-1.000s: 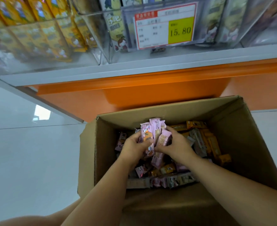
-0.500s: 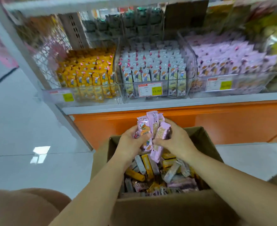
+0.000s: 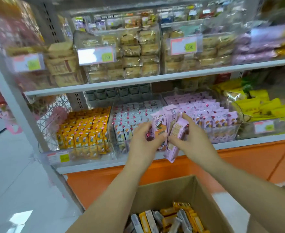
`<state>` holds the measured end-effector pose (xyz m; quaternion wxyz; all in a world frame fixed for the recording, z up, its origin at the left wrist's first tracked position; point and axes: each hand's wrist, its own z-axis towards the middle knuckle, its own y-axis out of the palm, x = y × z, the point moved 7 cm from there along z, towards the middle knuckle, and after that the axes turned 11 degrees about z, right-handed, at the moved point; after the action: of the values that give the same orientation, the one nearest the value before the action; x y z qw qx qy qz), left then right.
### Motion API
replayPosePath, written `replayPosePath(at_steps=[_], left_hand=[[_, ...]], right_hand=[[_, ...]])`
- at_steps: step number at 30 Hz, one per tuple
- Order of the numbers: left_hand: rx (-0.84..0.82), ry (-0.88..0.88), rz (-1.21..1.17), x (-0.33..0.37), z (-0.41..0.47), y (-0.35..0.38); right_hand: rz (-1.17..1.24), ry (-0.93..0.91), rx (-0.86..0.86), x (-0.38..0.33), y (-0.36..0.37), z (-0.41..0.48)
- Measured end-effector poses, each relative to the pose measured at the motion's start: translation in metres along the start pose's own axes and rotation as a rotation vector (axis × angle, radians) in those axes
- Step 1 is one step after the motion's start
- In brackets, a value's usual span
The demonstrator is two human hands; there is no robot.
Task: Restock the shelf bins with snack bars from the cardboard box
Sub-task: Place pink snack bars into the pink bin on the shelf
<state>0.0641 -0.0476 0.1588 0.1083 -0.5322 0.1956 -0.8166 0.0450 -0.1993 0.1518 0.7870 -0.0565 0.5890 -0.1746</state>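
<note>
My left hand [image 3: 144, 140] and my right hand [image 3: 191, 140] together grip a bunch of pink snack bars [image 3: 170, 126], raised in front of the lowest shelf. Behind the bunch stand three clear bins: one with orange bars [image 3: 84, 130], a middle one with white-and-pink bars [image 3: 130, 115], and one on the right with matching pink bars [image 3: 212, 113]. The cardboard box [image 3: 165, 189] sits open on the floor below my arms, holding several orange and grey bars [image 3: 168, 219].
An orange shelf base [image 3: 239, 158] runs below the bins. The upper shelf [image 3: 155, 79] carries clear bins of wrapped pastries with price tags. Yellow packets [image 3: 256, 105] fill the bin at far right. White floor tiles [image 3: 12, 174] lie to the left.
Both hands have lifted the bunch of pink bars out of the box and up to the level of the lowest shelf bins. My view has tilted upward, showing more shelves.
</note>
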Motion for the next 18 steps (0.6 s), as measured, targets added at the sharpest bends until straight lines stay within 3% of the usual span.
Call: replayPosePath(at_steps=[7, 13, 18], left_hand=[[-0.076, 0.171, 0.197, 0.045, 0.068, 0.074], [-0.054, 0.277, 0.323, 0.052, 0.128, 0.114], [-0.040, 0.234, 0.320, 0.040, 0.174, 0.135]], right_hand=[[0.090, 0.117, 0.220, 0.037, -0.078, 0.049], [0.204, 0.175, 0.310, 0.077, -0.120, 0.103], [0.263, 0.215, 0.351, 0.094, -0.134, 0.145]])
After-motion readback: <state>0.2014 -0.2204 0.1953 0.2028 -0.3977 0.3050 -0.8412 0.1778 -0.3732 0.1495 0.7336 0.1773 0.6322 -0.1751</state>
